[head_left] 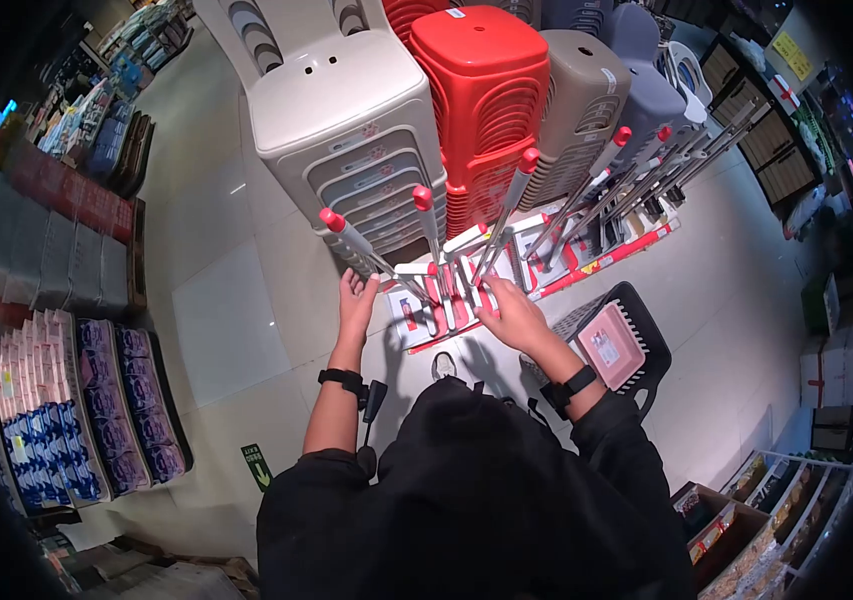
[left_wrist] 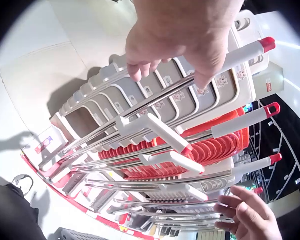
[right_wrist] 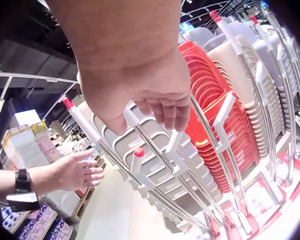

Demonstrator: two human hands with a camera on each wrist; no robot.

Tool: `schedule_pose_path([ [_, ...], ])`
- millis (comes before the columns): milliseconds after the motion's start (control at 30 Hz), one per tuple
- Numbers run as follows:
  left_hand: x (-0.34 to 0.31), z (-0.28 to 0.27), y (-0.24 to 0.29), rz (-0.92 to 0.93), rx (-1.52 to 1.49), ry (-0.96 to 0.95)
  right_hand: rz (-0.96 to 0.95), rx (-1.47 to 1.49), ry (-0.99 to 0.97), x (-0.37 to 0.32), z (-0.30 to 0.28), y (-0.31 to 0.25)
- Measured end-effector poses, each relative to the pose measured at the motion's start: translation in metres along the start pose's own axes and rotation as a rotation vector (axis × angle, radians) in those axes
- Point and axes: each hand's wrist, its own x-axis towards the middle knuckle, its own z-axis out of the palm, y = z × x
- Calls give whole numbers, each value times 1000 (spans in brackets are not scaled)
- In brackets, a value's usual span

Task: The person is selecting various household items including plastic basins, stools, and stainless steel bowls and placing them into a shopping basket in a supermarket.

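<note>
Several sponge mops with steel poles, white grips, side levers and red caps stand in a leaning row. The leftmost mop point(head_left: 351, 238) tilts toward the left hand point(head_left: 354, 308), which is raised beside it with relaxed fingers. In the left wrist view the thumb of that hand overlaps the pole of this mop point(left_wrist: 160, 95). On the other side of the front mops, the right hand point(head_left: 518, 318) is held out with loosely bent fingers. Poles pass behind its fingers in the right wrist view, and nothing shows in its grasp. The mop heads sit low on a red-and-white display base point(head_left: 556, 285).
Behind the mops rise stacked beige chairs point(head_left: 341, 90), red stools point(head_left: 481, 45) and brown stools point(head_left: 586, 75). A dark basket point(head_left: 658, 345) with a pink tray point(head_left: 611, 345) is on the floor at right. Packaged goods point(head_left: 131, 400) line the left side.
</note>
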Motion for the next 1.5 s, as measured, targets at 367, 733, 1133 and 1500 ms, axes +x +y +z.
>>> schedule_pose_path([
  [367,63,44,-6,-126,25,-56,28,-255,-367,114,79,-20],
  [733,69,60,-21,-225,149,-33,-125,-404,-566,153,80,2],
  [1133,32,21,-19,-292,415,30,-319,-167,6,143,-5,26],
  [1500,13,89,48,204,433,-138,-98,-493,-444,170,30,60],
])
